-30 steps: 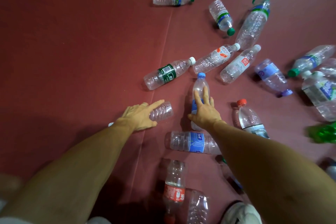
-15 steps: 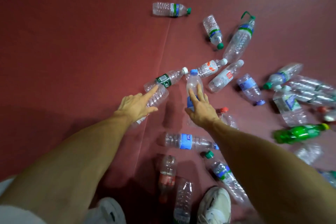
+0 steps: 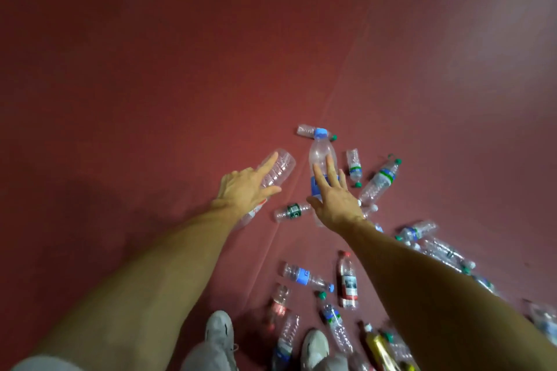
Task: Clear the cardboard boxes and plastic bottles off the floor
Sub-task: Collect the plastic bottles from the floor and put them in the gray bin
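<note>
Red floor [image 3: 150,69]; left hand [image 3: 244,190], right hand [image 3: 337,205] grip bottles [image 3: 320,153].

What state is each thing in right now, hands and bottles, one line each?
left hand, gripping clear bottle
right hand, gripping blue-cap bottle
clear bottle, held, base pointing away
blue-cap bottle, held, capped
red-label bottle, lying on floor, capped
green-label bottle, lying on floor
</note>
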